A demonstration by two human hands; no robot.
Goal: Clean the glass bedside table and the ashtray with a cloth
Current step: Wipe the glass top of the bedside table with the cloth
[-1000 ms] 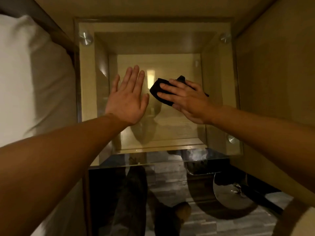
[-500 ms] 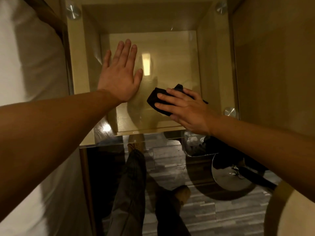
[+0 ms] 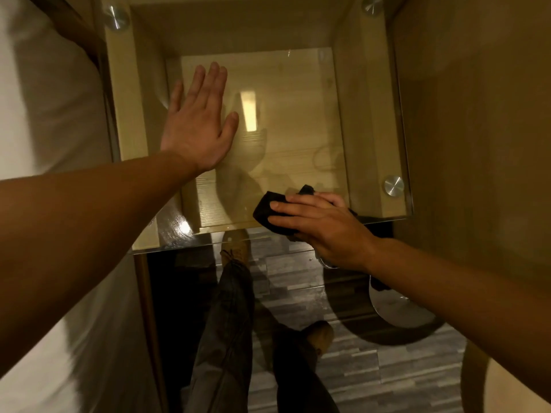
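Observation:
The glass bedside table [image 3: 301,120] fills the upper middle of the head view, a clear top on a pale wooden frame with round metal studs at its corners. My left hand [image 3: 196,126] lies flat on the glass at the left, fingers straight. My right hand [image 3: 322,225] presses a black cloth [image 3: 268,213] onto the glass near the front right edge, fingers straight over it. I see no ashtray on the table top.
A white bed with a pillow [image 3: 44,120] lies along the left. A tan wall panel [image 3: 477,114] closes the right side. Below the table's front edge are my legs and shoes [image 3: 232,323] on grey striped floor, with a round metal base [image 3: 396,311].
My right hand has slid the cloth from the middle of the glass toward the front right edge. The left hand has stayed flat on the glass.

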